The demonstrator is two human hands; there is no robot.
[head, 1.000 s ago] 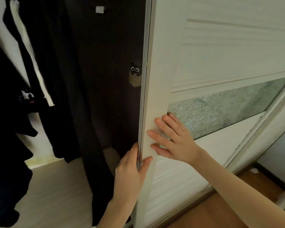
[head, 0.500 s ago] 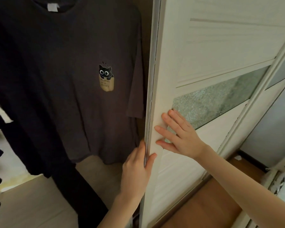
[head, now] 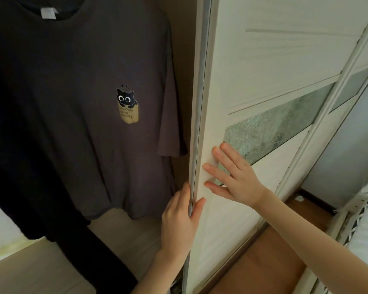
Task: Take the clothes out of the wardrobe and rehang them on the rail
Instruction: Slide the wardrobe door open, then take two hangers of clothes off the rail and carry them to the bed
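Both hands are on the sliding door (head: pixel 253 66), so the step in hand looks like opening up the wardrobe, not yet taking clothes. The left hand (head: pixel 179 221) hooks the door's leading edge, fingers (head: pixel 184 198) curled behind it and thumb pressed on the front face, gripping that edge. The right hand (head: pixel 234 179) lies flat on the panel just to the right of the left one, fingers (head: pixel 216 168) spread wide and holding nothing, their tips at the corner of the frosted glass strip (head: pixel 280 128).

The clothes hang just left of the left fingers: a grey T-shirt (head: pixel 83 113) with a little cat print (head: pixel 126 105) (its sleeve near the door edge, apart from the hand), and beyond it, further left, darker garments (head: pixel 15 177). The hanger and rail are out of view above.

Next move, as I judge it: let go of the door, reach up and left to the T-shirt's collar, find the hanger and lift it off (both hands are free for that).
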